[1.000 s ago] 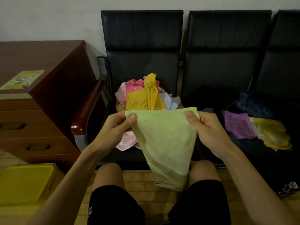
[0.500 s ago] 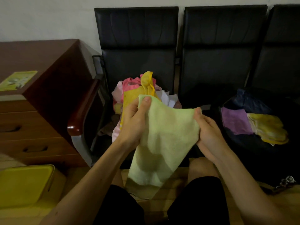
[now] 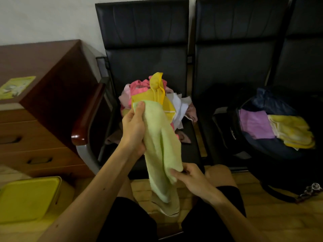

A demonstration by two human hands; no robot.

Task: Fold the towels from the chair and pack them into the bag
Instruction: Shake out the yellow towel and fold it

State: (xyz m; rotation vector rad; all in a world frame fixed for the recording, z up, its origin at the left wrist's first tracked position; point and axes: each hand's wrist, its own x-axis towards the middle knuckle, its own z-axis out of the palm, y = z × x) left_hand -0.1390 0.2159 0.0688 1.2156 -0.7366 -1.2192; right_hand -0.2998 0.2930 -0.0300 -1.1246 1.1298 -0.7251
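A light green towel (image 3: 162, 147) hangs lengthwise in front of me, folded along its length. My left hand (image 3: 134, 130) grips its top end, thumb over the upper corner. My right hand (image 3: 190, 179) pinches its lower edge above my knees. Behind it, a heap of unfolded towels (image 3: 157, 95) in yellow, pink and white lies on the black chair (image 3: 143, 49). To the right, an open dark bag (image 3: 269, 151) sits on the neighbouring seat, with a folded purple towel (image 3: 253, 123) and a folded yellow towel (image 3: 291, 131) inside.
A brown wooden drawer cabinet (image 3: 40, 95) stands at the left against the chair's armrest (image 3: 87, 119). A yellow lidded box (image 3: 28, 199) sits on the floor at lower left. A metal watch or buckle (image 3: 311, 189) lies on the wooden floor at right.
My left hand brought the two top corners together and now holds them alone. My right hand let go of its corner and dropped down to grasp the towel's lower edge.
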